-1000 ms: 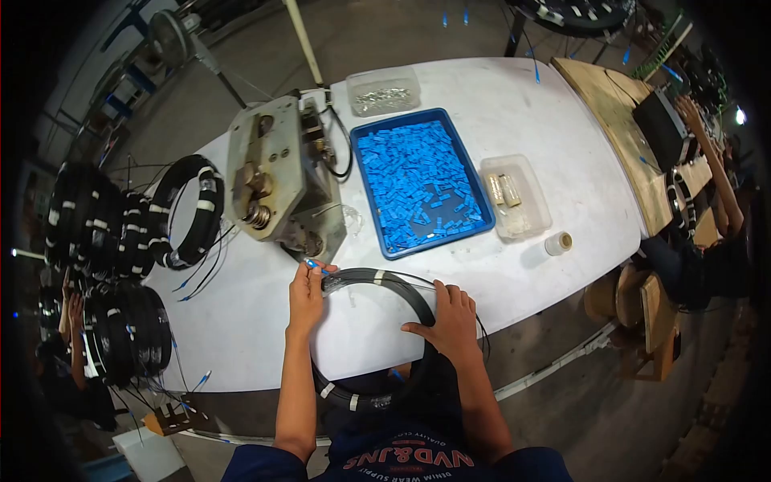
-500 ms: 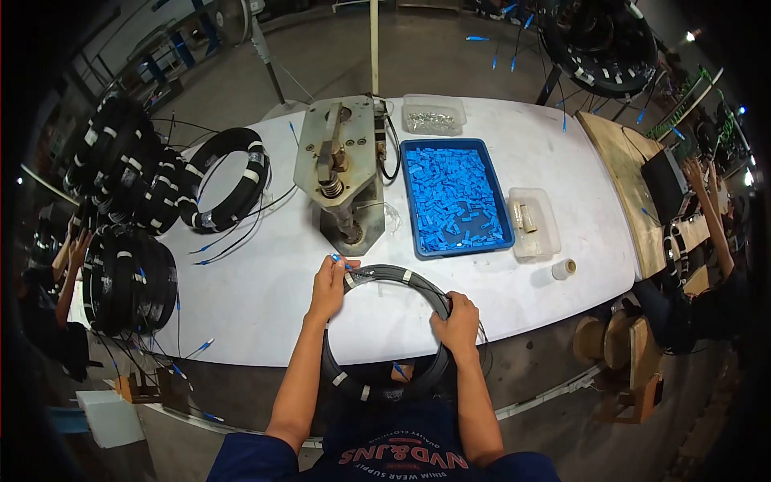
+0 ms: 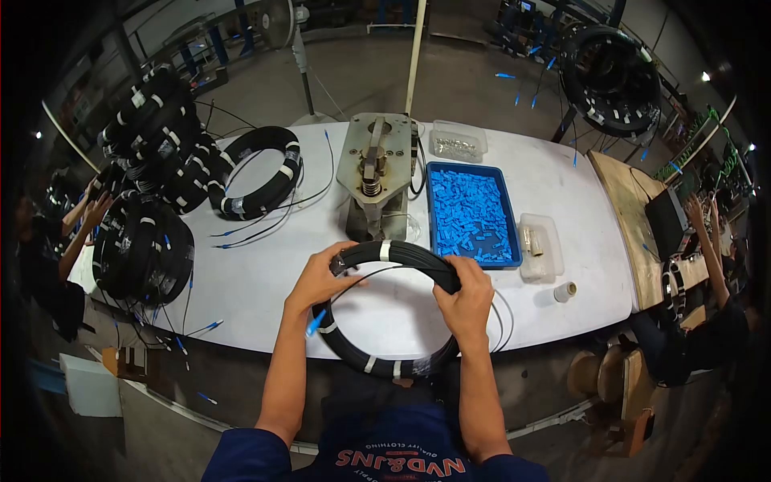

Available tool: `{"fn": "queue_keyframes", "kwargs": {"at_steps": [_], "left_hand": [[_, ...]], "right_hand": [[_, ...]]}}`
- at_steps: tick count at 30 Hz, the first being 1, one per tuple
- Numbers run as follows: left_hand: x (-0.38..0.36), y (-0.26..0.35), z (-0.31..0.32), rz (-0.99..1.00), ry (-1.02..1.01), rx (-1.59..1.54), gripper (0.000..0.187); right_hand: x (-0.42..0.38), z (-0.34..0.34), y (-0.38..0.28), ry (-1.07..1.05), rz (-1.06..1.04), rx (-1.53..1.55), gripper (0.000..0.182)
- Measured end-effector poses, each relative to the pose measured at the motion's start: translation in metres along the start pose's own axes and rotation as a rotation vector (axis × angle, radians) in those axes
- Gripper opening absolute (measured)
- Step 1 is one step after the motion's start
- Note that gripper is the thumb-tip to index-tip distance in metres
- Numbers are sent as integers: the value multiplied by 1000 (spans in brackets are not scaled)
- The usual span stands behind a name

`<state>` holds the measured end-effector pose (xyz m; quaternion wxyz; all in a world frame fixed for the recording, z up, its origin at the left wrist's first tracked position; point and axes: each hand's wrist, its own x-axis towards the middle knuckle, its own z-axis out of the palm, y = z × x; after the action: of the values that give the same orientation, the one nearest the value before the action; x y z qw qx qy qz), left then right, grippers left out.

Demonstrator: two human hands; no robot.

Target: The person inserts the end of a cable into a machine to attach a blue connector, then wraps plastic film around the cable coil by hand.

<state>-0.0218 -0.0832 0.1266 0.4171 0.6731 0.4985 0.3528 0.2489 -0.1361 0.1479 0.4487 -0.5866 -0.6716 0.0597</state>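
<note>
Black cable coil [image 3: 385, 251] stands tilted up at the table's near edge. The left hand [image 3: 323, 277] grips its left side, fingers bent. The right hand [image 3: 464, 293] grips its right side, thumb inside. Both arms reach forward, elbows low.

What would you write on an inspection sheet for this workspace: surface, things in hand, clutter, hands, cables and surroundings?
Surface: white table, partly covered; no spill seen.
Things in hand: black coil with white tape bands; a blue plug by its left side.
Clutter: blue tray of small blue pieces, two clear boxes, a small roll, a metal machine.
Hands: left hand and right hand both hold the coil's upper part.
Cables: loose ends lie on the table's left; some hang past its front edge.
Surroundings: other people's arms at both sides, a fan behind.
</note>
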Motion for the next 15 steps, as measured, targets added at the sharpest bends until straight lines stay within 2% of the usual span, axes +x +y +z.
{"fn": "queue_keyframes", "kwargs": {"at_steps": [1,2,6,7,9,11,15], "left_hand": [[1,4,-1,-55,43,24,54],[2,8,3,60,143,1,36],[3,17,-6,114,259,-123,22],[5,15,-6,121,260,-127,22],[8,7,-7,159,303,-179,22],[9,2,-7,180,335,-174,22],[8,-10,-13,205,331,-164,23]], "right_hand": [[10,-5,-8,3,-68,-20,43],[20,-10,-17,-19,-95,-55,44],[56,-26,-46,-4,-271,-205,47],[62,-27,-48,0,-276,-210,47],[70,-28,-53,-134,-210,-345,45],[74,-20,-45,-78,-272,-354,43],[76,-23,-54,-118,-326,-367,44]]}}
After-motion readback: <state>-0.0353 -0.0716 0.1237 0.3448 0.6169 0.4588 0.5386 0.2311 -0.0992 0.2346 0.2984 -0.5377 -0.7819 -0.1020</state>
